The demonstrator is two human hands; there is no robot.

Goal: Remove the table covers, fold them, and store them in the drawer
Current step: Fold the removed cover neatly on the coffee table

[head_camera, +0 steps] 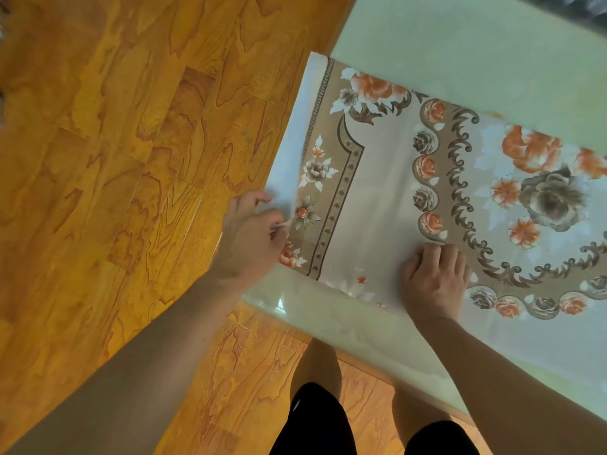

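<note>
Folding a floral cover at the table's corner

The pale table [460, 44] carries the table cover [387, 178] toward three o'clock. The left hand [253, 238] pinches its white edge at nine o'clock; the right hand [433, 277], fingers curled, seemingly presses it flat at five.

The table cover [387, 192] runs off the right edge of the view, well away from the left hand [253, 238] and its grip on the cover's edge. That hand's fingertips are blurred by bunched cloth. The worktop [460, 54] is cut off at the top and right. A dark blurred shape [571, 8] in the far corner cannot be made out.
</note>
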